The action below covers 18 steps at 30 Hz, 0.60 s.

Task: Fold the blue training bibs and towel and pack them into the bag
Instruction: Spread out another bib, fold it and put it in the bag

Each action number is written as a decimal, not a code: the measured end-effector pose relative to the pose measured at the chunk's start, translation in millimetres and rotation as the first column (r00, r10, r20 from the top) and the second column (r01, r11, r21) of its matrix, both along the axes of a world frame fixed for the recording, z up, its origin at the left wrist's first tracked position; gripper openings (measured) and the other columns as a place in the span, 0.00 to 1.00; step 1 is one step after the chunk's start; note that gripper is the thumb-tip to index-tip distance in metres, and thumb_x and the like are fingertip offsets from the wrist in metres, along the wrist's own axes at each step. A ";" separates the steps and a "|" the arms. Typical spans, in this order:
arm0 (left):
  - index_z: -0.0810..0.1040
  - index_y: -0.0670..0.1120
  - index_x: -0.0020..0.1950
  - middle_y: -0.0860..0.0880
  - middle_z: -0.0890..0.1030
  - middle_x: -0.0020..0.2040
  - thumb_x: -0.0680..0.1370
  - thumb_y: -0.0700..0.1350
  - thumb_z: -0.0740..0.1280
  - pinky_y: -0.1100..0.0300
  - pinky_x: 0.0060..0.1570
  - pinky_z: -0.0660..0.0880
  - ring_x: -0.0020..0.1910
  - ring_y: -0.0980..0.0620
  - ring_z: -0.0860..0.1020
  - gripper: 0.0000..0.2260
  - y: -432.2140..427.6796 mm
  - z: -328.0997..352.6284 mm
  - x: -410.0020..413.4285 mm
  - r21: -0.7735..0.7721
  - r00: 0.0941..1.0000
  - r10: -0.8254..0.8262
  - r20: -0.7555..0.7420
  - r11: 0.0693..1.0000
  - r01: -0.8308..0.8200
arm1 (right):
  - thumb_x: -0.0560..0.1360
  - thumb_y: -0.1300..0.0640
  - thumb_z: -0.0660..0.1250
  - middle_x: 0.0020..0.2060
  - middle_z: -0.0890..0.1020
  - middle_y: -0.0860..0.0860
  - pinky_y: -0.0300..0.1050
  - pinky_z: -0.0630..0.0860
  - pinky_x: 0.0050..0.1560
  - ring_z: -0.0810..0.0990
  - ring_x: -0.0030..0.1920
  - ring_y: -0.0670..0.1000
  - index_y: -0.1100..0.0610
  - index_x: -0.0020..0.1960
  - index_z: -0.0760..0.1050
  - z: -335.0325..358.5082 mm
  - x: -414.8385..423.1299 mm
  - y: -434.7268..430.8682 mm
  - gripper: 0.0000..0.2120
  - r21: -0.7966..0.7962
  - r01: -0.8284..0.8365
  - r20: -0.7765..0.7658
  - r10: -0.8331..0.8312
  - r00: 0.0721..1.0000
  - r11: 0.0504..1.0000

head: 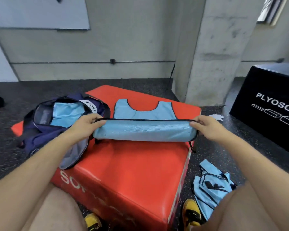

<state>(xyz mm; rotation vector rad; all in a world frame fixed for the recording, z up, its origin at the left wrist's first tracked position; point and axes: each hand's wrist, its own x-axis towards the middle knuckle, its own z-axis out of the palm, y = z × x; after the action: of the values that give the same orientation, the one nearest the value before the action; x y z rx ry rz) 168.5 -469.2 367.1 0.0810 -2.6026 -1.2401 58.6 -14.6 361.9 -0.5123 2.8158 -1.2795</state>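
A light-blue training bib (144,130) with black trim lies on the red foam box (132,165), its lower half lifted and curled over toward the neck end. My left hand (88,125) pinches the hem's left corner. At the right corner, my right hand (207,126) pinches the same hem. The navy bag (40,130) lies open at the box's left side, with light-blue fabric (65,112) inside it. More blue bibs (210,185) sit in a loose heap on the floor at the right.
A black plyo box (270,104) stands at the right, a concrete pillar (212,52) behind the red box. My knees and yellow shoes (190,212) are at the bottom edge. A small white scrap (216,116) lies on the dark rubber floor.
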 end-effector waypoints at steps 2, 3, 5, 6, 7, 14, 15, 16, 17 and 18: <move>0.80 0.48 0.44 0.57 0.79 0.33 0.80 0.42 0.68 0.66 0.39 0.69 0.35 0.60 0.73 0.05 -1.5 9.0 -1.1 -0.010 1.000 0.002 0.015 1.000 -0.002 | 0.80 0.53 0.66 0.33 0.77 0.52 0.49 0.70 0.41 0.72 0.35 0.51 0.53 0.44 0.76 5.7 -3.7 2.0 0.08 -0.004 -0.016 0.019 0.016 1.000 1.000; 0.80 0.48 0.44 0.57 0.80 0.34 0.80 0.42 0.68 0.66 0.40 0.70 0.35 0.61 0.74 0.05 -1.4 14.0 0.4 -0.014 1.000 0.002 0.021 1.000 -0.001 | 0.81 0.52 0.66 0.34 0.77 0.53 0.50 0.70 0.41 0.72 0.36 0.51 0.53 0.44 0.76 9.9 -3.5 2.7 0.08 -0.006 -0.017 0.025 0.017 1.000 1.000; 0.81 0.48 0.44 0.59 0.80 0.33 0.80 0.41 0.68 0.70 0.39 0.70 0.34 0.64 0.74 0.06 -0.6 24.8 6.7 -0.012 0.999 -0.023 0.032 1.000 0.023 | 0.81 0.52 0.65 0.36 0.78 0.53 0.48 0.70 0.42 0.73 0.37 0.50 0.55 0.47 0.77 20.0 -0.1 4.8 0.07 -0.007 -0.011 0.024 0.011 1.000 1.000; 0.81 0.48 0.44 0.59 0.80 0.33 0.80 0.42 0.69 0.70 0.38 0.69 0.34 0.64 0.74 0.05 -0.4 29.4 9.8 -0.008 0.998 -0.041 0.038 0.999 0.041 | 0.81 0.54 0.66 0.37 0.79 0.53 0.47 0.69 0.42 0.73 0.37 0.49 0.57 0.47 0.77 25.0 2.3 7.0 0.07 -0.010 -0.011 0.031 0.011 0.999 1.000; 0.82 0.47 0.45 0.59 0.79 0.33 0.80 0.43 0.69 0.69 0.38 0.69 0.34 0.63 0.74 0.05 -0.4 34.4 13.6 -0.001 0.997 -0.057 0.047 0.998 0.057 | 0.80 0.55 0.66 0.36 0.78 0.52 0.45 0.67 0.40 0.72 0.37 0.49 0.59 0.47 0.78 30.1 4.5 10.0 0.08 -0.028 -0.015 0.048 0.017 0.999 0.999; 0.83 0.45 0.49 0.52 0.82 0.40 0.79 0.46 0.70 0.61 0.46 0.72 0.42 0.57 0.78 0.05 1.7 52.1 21.3 0.094 0.986 -0.138 0.098 0.987 0.129 | 0.81 0.56 0.65 0.28 0.74 0.49 0.38 0.64 0.27 0.68 0.26 0.47 0.59 0.44 0.74 48.7 8.0 22.3 0.09 -0.136 -0.039 0.181 0.064 0.981 0.990; 0.82 0.45 0.48 0.53 0.82 0.39 0.79 0.45 0.70 0.63 0.45 0.72 0.41 0.57 0.77 0.04 4.7 51.1 16.9 0.098 0.988 -0.126 0.092 0.988 0.117 | 0.81 0.56 0.65 0.29 0.75 0.49 0.38 0.65 0.27 0.69 0.26 0.47 0.59 0.45 0.74 47.9 4.7 21.0 0.09 -0.131 -0.034 0.184 0.058 0.981 0.991; 0.82 0.44 0.48 0.52 0.82 0.39 0.79 0.44 0.70 0.65 0.43 0.71 0.40 0.57 0.77 0.04 6.5 48.2 9.9 0.089 0.991 -0.107 0.084 0.991 0.099 | 0.82 0.56 0.65 0.30 0.75 0.50 0.39 0.67 0.27 0.70 0.26 0.47 0.59 0.45 0.74 46.2 0.9 18.4 0.09 -0.113 -0.022 0.183 0.042 0.982 0.993; 0.82 0.44 0.47 0.51 0.81 0.39 0.79 0.43 0.69 0.68 0.41 0.71 0.39 0.59 0.76 0.04 8.6 45.7 2.0 0.061 0.994 -0.080 0.076 0.995 0.075 | 0.81 0.55 0.65 0.32 0.75 0.52 0.40 0.69 0.28 0.71 0.28 0.48 0.59 0.46 0.74 43.2 -5.4 16.7 0.09 -0.085 -0.010 0.176 0.025 0.984 0.996; 0.82 0.43 0.47 0.51 0.81 0.38 0.80 0.44 0.69 0.71 0.38 0.69 0.36 0.61 0.75 0.05 10.2 42.3 -6.9 0.008 0.996 -0.052 0.070 0.999 0.051 | 0.81 0.54 0.65 0.33 0.75 0.53 0.42 0.71 0.30 0.72 0.29 0.50 0.59 0.46 0.74 39.2 -12.3 14.7 0.09 -0.056 0.006 0.174 0.004 0.985 0.998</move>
<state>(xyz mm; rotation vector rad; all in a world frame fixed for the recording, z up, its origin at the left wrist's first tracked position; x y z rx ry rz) 161.6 -459.0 409.3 0.0599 -2.6767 -1.2848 46.4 0.0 401.1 -0.3793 2.6449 -1.3360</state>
